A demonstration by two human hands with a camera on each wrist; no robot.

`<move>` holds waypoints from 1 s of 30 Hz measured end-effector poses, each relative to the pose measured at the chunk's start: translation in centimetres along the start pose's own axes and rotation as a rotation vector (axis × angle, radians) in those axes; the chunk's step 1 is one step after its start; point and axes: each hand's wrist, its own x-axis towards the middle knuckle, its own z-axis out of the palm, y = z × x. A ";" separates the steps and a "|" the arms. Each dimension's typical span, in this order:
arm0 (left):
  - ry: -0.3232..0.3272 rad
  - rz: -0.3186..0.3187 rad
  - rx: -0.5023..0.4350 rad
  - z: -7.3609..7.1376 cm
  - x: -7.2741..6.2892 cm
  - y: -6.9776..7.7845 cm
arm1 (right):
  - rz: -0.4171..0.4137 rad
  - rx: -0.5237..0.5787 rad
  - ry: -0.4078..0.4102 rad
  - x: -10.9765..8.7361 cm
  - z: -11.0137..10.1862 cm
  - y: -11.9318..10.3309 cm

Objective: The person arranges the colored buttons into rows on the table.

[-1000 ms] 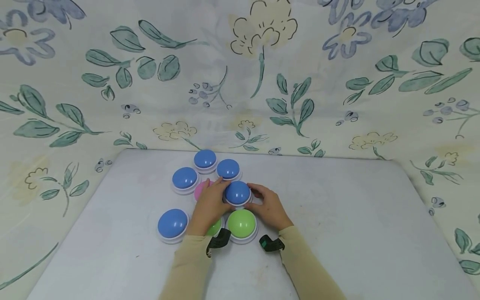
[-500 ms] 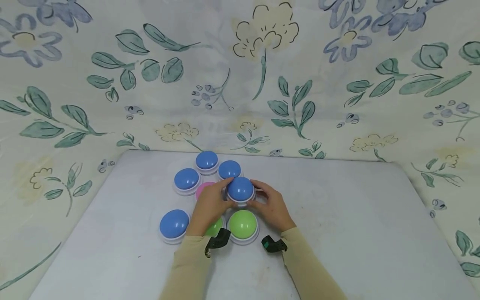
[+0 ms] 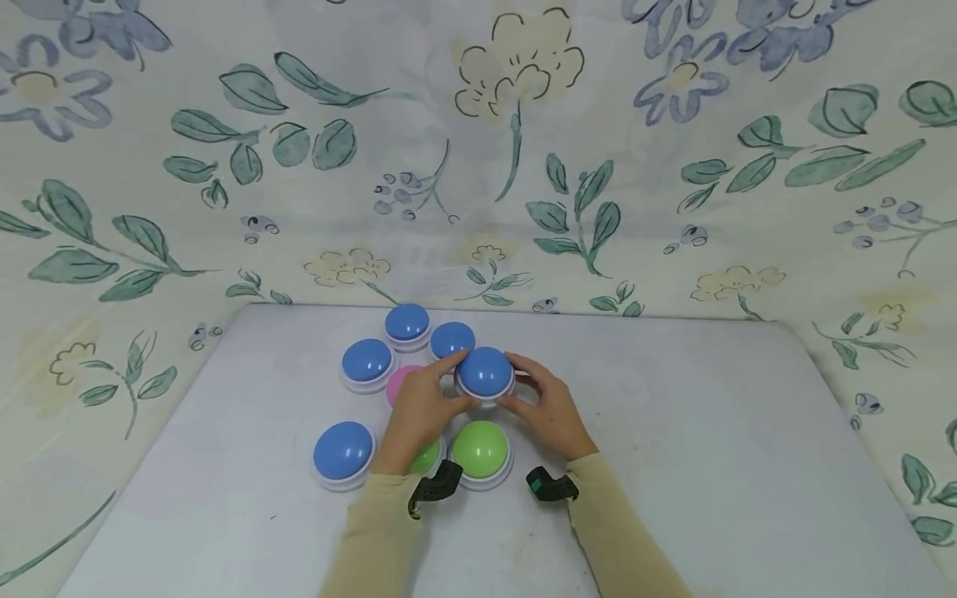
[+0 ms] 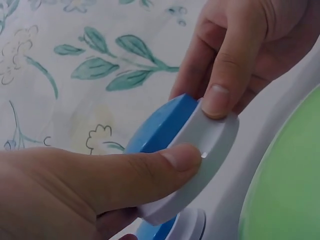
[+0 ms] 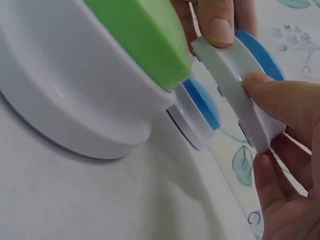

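Both hands grip one round push button (image 3: 485, 372) with a blue dome and white base. My left hand (image 3: 424, 405) pinches it from the left, thumb on the near side of the white rim. From the right, my right hand (image 3: 549, 409) holds the same rim between thumb and fingers. The right wrist view shows the held button (image 5: 240, 85) raised off the white table, its underside partly in sight. Nearer the body sits a green button (image 3: 481, 450). Under the left wrist is another green button (image 3: 427, 457), partly hidden. A pink button (image 3: 402, 384) is half covered by the left hand.
Several blue buttons stand around: one at the near left (image 3: 343, 452), others farther back (image 3: 367, 362), (image 3: 407, 323), and one blue button (image 3: 452, 340) just behind the held one. The white table (image 3: 673, 465) ends at a flower-patterned cloth (image 3: 643, 166).
The blue button between the two hands has risen off the table and shifted slightly right and up in the view. Both hands moved with it; the other buttons stay in place.
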 end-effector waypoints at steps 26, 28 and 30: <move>0.103 0.104 -0.176 3.6 0.6 4.8 | -0.016 0.007 -0.001 -0.6 -6.9 -0.3; 0.105 0.095 -0.182 4.1 0.8 5.4 | -0.012 0.021 0.012 -0.8 -7.5 -0.2; 0.103 0.074 -0.182 4.6 0.9 6.0 | -0.007 0.035 0.023 -0.9 -8.0 -0.1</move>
